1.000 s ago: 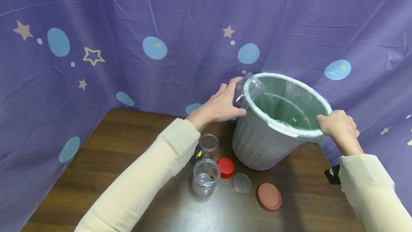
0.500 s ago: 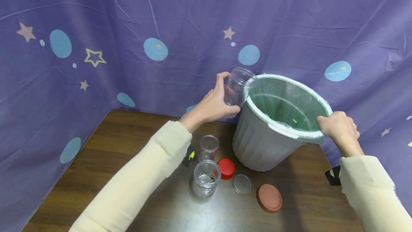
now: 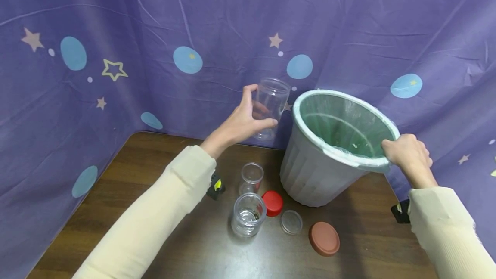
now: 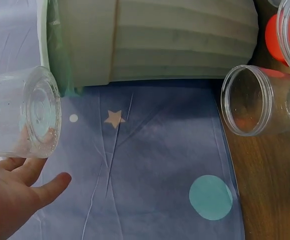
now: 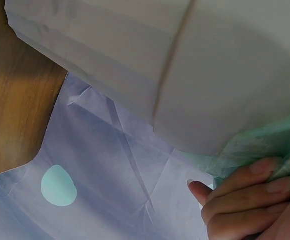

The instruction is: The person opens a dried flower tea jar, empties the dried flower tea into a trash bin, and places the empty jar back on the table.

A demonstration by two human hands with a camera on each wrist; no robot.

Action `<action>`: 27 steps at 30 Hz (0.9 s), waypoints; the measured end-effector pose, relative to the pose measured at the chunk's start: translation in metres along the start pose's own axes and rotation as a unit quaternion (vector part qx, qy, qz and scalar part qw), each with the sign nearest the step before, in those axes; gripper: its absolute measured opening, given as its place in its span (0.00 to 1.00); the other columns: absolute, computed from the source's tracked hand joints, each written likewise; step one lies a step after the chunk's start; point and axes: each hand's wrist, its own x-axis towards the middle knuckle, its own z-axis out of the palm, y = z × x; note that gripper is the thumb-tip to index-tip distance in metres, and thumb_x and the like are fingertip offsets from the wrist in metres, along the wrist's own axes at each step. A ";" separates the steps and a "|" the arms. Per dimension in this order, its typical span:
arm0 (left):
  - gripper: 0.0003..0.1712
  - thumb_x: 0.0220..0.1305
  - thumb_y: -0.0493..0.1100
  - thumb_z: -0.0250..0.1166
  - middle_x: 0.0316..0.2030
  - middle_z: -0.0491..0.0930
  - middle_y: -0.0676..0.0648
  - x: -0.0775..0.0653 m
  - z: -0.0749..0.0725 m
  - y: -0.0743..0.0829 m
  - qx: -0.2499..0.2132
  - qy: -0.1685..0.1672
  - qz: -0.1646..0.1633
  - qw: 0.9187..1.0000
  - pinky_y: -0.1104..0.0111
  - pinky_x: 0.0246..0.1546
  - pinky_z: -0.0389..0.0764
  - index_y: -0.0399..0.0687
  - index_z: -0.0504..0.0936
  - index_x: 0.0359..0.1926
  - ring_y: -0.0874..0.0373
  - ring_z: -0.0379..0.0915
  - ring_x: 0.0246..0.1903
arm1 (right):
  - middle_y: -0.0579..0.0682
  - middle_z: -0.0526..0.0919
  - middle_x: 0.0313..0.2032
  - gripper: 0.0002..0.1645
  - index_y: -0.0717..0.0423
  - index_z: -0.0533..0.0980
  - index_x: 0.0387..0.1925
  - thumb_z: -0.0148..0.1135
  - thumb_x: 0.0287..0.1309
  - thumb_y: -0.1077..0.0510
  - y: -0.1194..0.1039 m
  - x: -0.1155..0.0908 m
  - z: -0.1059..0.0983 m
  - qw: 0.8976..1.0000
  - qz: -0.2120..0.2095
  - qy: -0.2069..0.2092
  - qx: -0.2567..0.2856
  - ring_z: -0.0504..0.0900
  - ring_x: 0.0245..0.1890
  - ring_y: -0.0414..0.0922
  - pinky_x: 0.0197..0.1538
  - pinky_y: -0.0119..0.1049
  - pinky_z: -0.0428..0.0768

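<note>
My left hand (image 3: 242, 122) grips a clear plastic jar (image 3: 272, 98) by its side, holding it nearly upright in the air left of the trash can. In the left wrist view the bottom of that jar (image 4: 42, 112) faces the camera. My right hand (image 3: 408, 154) holds the near right rim of the grey trash can (image 3: 310, 167), thumb over the edge and fingers curled beneath. A green bag (image 5: 264, 140) lines the can and folds over its rim; the can leans toward me. Small light scraps (image 3: 355, 145) show inside the bag.
Two lidless clear jars, a front jar (image 3: 248, 223) and a rear jar (image 3: 251, 178), stand on the wooden table (image 3: 186, 210). Beside them lie a red lid (image 3: 272, 203), a clear lid (image 3: 291, 221) and a brown lid (image 3: 324, 238). A purple curtain (image 3: 232, 20) hangs behind.
My left hand has drawn the clear jar leftward, away from the can's rim, and turned it from tipped over to nearly upright. My right hand and the can have stayed put.
</note>
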 end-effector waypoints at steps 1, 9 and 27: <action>0.53 0.54 0.49 0.71 0.52 0.79 0.44 0.000 -0.001 -0.001 -0.004 -0.001 -0.002 1.000 0.57 0.51 0.81 0.58 0.44 0.71 0.51 0.81 0.51 | 0.83 0.65 0.55 0.36 0.80 0.65 0.52 0.41 0.57 0.48 0.000 0.000 0.000 1.000 -0.002 0.001 0.001 0.66 0.53 0.77 0.45 0.64 0.72; 0.54 0.56 0.49 0.71 0.51 0.79 0.43 -0.004 -0.010 -0.012 -0.019 0.004 -0.009 1.000 0.57 0.49 0.82 0.57 0.43 0.72 0.49 0.81 0.52 | 0.83 0.65 0.55 0.36 0.79 0.65 0.52 0.42 0.57 0.48 -0.001 0.000 0.000 1.000 -0.007 0.005 0.005 0.67 0.53 0.77 0.45 0.64 0.72; 0.51 0.59 0.49 0.70 0.54 0.77 0.38 -0.025 -0.016 -0.058 -0.052 0.015 -0.042 0.998 0.51 0.56 0.78 0.52 0.43 0.70 0.43 0.78 0.57 | 0.83 0.65 0.57 0.37 0.79 0.65 0.54 0.42 0.56 0.48 0.000 0.000 0.001 1.000 0.007 0.001 0.001 0.67 0.54 0.77 0.47 0.64 0.72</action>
